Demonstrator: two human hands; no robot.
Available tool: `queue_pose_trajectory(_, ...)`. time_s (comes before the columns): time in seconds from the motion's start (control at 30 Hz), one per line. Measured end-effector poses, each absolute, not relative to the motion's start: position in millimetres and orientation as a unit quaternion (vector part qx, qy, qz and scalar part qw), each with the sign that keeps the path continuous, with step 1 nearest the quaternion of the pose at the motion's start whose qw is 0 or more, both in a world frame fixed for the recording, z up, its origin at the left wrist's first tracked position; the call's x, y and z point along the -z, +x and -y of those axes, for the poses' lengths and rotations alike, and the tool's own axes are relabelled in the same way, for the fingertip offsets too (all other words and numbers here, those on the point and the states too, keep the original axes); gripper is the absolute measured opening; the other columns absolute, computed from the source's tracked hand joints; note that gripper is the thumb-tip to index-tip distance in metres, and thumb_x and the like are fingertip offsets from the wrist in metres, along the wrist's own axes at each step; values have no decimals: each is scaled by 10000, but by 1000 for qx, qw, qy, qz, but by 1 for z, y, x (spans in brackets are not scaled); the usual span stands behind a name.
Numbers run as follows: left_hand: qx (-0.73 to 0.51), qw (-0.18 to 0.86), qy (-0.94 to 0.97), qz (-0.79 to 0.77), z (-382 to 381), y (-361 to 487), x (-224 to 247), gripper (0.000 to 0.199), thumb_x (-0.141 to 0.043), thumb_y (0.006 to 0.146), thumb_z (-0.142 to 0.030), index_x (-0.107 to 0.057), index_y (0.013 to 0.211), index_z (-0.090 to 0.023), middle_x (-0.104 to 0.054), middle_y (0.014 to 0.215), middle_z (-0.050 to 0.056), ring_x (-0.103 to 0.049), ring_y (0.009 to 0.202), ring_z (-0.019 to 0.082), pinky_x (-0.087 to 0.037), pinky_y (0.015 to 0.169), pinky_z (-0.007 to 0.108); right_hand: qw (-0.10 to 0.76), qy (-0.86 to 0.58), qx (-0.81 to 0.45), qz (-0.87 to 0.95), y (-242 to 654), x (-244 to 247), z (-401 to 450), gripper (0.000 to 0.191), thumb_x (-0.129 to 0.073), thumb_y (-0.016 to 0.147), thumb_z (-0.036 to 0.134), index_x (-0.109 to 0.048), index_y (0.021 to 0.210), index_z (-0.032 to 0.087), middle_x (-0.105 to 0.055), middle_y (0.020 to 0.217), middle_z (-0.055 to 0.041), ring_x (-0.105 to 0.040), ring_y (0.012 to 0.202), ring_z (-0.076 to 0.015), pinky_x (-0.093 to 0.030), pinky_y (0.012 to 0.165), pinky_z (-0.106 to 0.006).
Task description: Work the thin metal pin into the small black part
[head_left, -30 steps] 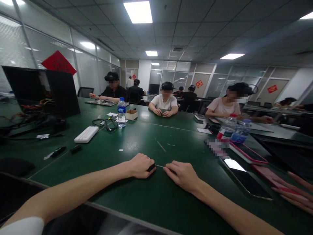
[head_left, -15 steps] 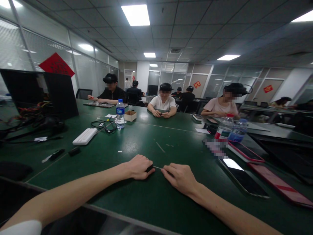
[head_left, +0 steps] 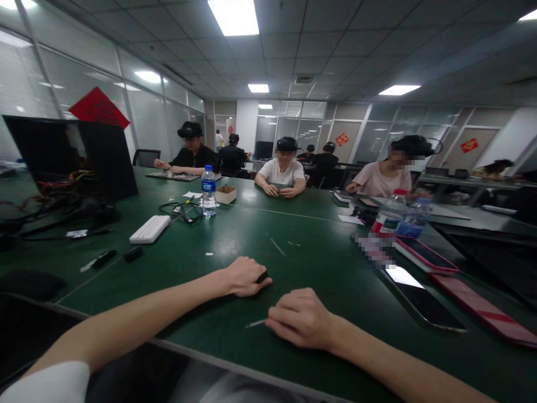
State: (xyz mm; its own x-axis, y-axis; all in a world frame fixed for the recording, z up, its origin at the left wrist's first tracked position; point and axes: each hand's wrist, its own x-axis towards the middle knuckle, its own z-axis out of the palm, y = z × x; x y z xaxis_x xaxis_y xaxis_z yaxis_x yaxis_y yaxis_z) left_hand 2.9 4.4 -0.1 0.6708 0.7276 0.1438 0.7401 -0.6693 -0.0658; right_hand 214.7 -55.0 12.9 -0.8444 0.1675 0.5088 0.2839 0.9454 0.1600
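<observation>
Right hand (head_left: 304,318), fingers curled, pinches a slim pale rod (head_left: 255,323) (material unclear) near the front edge of the green table (head_left: 222,336); left hand (head_left: 247,276), half-closed, holds a small black block (head_left: 262,277). Separate holding, seemingly; next calls for steadiness.

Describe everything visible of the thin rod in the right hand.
The thin rod is slim, straight and pale grey; metal or plastic, I can't tell. Only a short length shows, sticking out past the fingertips of the right hand, which grips it; the rest is hidden in the grip. It points to the person's left, angled slightly back toward the near edge of the green table. The free end is blurred, so its tip shape and whether it touches the tabletop are unclear.
</observation>
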Motion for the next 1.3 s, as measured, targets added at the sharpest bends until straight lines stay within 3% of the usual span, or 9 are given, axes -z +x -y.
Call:
queue_pose_trajectory(0.23, 66, 63, -930, 357, -2, -1, 1, 489, -286, 940, -508, -611, 814, -164, -673, 738, 98, -645, 628, 231, -452, 562, 315, 259, -277, 110, 919, 252, -13, 15, 274, -446, 954, 292, -685, 906, 168, -647, 750, -28, -554, 606, -82, -384, 568, -181)
queue_pose_trajectory(0.87, 70, 59, -925, 369, -1, 0, 0, 456, -337, 931, -483, -618, 799, -149, -667, 730, 111, -659, 654, 248, -470, 577, 322, 207, -328, 100, 916, 235, -6, 23, 330, -398, 973, 335, -688, 946, 180, -655, 776, -38, -573, 648, -98, -392, 596, -188)
queue_pose_trajectory(1.1, 65, 57, -928, 362, 1, 0, -2, 443, -333, 939, -475, -617, 824, -154, -676, 756, 107, -656, 676, 225, -475, 614, 308, 246, -307, 86, 915, 237, -9, 24, 331, -394, 971, 309, -685, 913, 165, -648, 730, -33, -561, 600, -89, -388, 561, -187)
queue_pose_trajectory(1.3, 55, 64, -909, 408, -4, 5, -1, 493, -300, 935, -517, -620, 814, -162, -678, 747, 105, -668, 683, 261, -473, 574, 321, 258, -191, 112, 940, 213, -12, 58, 257, -445, 944, 270, -670, 864, 174, -624, 660, -27, -533, 557, -100, -385, 554, -225)
